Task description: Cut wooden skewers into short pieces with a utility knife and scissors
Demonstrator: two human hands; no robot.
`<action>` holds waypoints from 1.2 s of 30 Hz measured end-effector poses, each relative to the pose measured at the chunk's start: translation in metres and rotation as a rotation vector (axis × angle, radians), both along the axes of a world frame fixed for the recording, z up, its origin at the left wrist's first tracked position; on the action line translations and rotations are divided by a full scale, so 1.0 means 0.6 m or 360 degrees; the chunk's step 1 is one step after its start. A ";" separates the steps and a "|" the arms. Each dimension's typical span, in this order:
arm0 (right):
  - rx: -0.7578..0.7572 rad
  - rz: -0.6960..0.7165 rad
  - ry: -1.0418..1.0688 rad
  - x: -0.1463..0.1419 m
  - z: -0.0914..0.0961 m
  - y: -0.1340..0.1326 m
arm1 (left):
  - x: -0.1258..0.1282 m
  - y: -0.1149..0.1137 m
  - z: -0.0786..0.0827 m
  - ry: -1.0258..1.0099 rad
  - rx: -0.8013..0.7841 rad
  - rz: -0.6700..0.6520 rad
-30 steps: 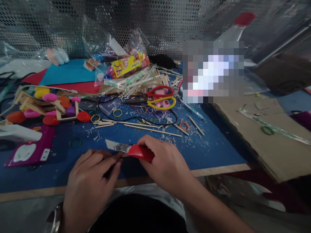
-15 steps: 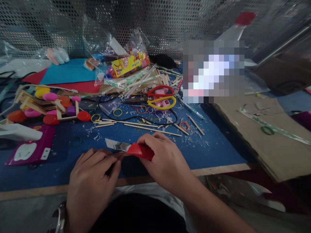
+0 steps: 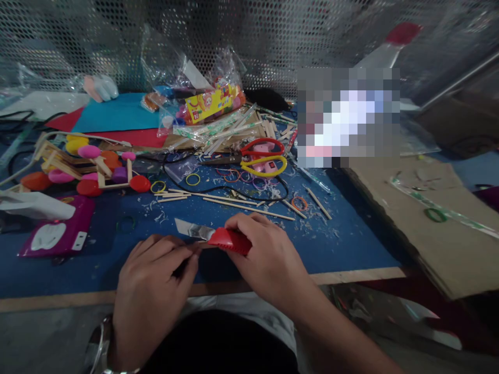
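Observation:
My right hand [image 3: 268, 254] is closed round the red handle of a utility knife [image 3: 234, 240], its wide blade extended and pointing left. With thumb and fingers pinched, my left hand [image 3: 156, 275] grips a thin wooden stick [image 3: 205, 245] near the table's front edge. The stick runs right, under the knife, where its far end is hidden by the handle and my right hand. The blade lies just above my left fingertips; whether it touches the stick I cannot tell. Several loose wooden sticks [image 3: 249, 209] lie just beyond my hands.
Scissors [image 3: 264, 157] with red and yellow handles lie behind the sticks, among rubber bands and shavings. At left stand a wooden stick model with coloured clay balls [image 3: 89, 187] and a purple tissue pack [image 3: 54, 234]. Cardboard [image 3: 421, 234] covers the right; a clay pack [image 3: 210, 105] sits behind.
The whole view has shifted slightly, so the table's things appear a little further right. Both hands keep their grips, and the knife stays in nearly the same place over the stick.

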State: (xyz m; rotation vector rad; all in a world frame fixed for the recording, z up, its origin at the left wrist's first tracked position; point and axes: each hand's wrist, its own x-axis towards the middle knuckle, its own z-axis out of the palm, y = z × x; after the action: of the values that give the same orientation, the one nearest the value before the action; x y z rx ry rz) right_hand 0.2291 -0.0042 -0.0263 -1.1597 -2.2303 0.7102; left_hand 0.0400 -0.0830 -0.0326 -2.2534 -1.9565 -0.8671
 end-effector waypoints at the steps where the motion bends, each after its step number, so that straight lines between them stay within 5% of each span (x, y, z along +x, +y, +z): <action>1: -0.0006 0.0008 0.0002 0.000 0.000 0.001 | -0.001 0.000 -0.001 -0.0009 -0.0004 -0.0004; 36: -0.0186 0.0101 -0.0039 0.008 0.011 0.010 | -0.006 -0.004 0.001 -0.0090 -0.0046 -0.0054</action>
State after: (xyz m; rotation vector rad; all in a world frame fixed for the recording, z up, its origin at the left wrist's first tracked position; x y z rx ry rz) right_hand 0.2340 0.0018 -0.0194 -1.1629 -2.2806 0.8668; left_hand 0.0366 -0.0853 -0.0320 -2.3097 -1.9716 -0.9217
